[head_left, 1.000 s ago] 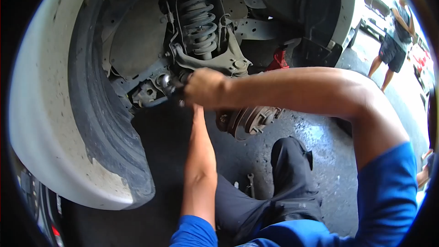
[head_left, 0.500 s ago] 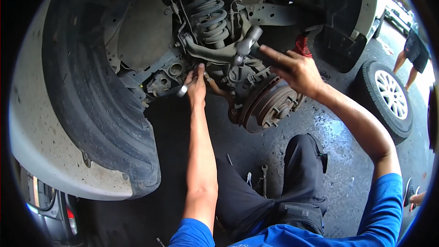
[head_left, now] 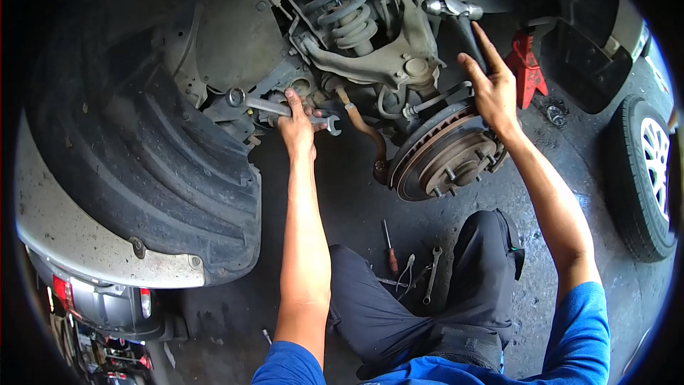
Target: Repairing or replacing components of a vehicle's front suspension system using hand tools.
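My left hand (head_left: 295,128) grips a silver combination wrench (head_left: 263,104) crosswise beside the steering linkage, its ring end to the left and open jaw to the right. My right hand (head_left: 493,93) holds a ball-peen hammer (head_left: 453,7) by its dark handle, head raised, right of the lower-positioned brake disc (head_left: 447,157). Between the hands are the suspension arm (head_left: 370,64) and a rusty tie rod (head_left: 367,128). Above them is the coil spring (head_left: 338,7).
A red jack stand (head_left: 526,71) stands behind my right hand. A loose wheel (head_left: 634,178) rests at right. A screwdriver (head_left: 392,257), pliers and wrench (head_left: 432,274) lie on the floor by my legs. The wheel-arch liner (head_left: 157,192) curves along the left.
My right hand has moved right and up with the hammer, away from my left hand. The wrench in my left hand now shows crosswise. The view has shifted, showing more floor tools.
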`<control>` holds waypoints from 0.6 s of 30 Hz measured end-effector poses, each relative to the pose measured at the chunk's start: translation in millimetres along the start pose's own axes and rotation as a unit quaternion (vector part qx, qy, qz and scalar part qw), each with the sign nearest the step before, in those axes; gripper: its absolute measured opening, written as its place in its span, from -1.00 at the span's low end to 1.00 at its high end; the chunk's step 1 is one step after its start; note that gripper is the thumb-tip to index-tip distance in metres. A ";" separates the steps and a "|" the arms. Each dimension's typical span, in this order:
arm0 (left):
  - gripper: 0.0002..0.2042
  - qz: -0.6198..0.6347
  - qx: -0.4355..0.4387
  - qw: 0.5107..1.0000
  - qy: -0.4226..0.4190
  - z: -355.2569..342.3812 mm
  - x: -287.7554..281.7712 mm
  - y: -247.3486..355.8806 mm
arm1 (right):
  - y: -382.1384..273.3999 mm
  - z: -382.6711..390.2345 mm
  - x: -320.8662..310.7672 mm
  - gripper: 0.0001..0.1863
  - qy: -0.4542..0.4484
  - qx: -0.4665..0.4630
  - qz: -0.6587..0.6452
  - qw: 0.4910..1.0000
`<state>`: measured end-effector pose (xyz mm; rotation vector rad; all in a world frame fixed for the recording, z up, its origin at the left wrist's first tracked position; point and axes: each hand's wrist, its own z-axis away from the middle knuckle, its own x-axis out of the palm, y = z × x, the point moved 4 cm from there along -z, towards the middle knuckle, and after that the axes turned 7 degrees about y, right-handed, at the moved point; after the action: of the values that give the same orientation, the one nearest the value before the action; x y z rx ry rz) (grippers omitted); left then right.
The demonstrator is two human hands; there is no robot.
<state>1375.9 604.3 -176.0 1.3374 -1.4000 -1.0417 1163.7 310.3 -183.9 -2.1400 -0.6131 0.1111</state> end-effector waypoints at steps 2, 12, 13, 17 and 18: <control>-0.39 -0.006 0.015 1.000 -0.005 -2.0 1.5 5.6 | 7.7 -2.1 -3.0 -0.41 -0.002 0.027 0.017 0.999; -0.50 -0.049 -0.066 0.997 0.005 14.3 -34.4 -59.4 | 7.0 -0.5 -2.9 -0.41 0.005 -0.002 0.075 0.997; -0.59 -0.083 -0.083 0.993 -0.013 19.4 -43.5 -77.2 | 8.8 -0.6 -2.8 -0.41 0.006 0.006 0.067 0.998; -0.73 -0.172 -0.155 0.970 -0.067 55.5 -73.5 -158.9 | 14.1 -1.8 -5.2 -0.43 0.023 0.007 0.052 0.998; -0.73 -0.222 -0.174 0.955 -0.087 68.3 -74.9 -174.8 | 13.4 -1.3 -6.0 -0.43 0.032 -0.008 0.033 0.999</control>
<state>1350.0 668.4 -365.9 1.3435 -0.9877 -1.6558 1164.1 300.0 -194.5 -2.1709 -0.5073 0.0732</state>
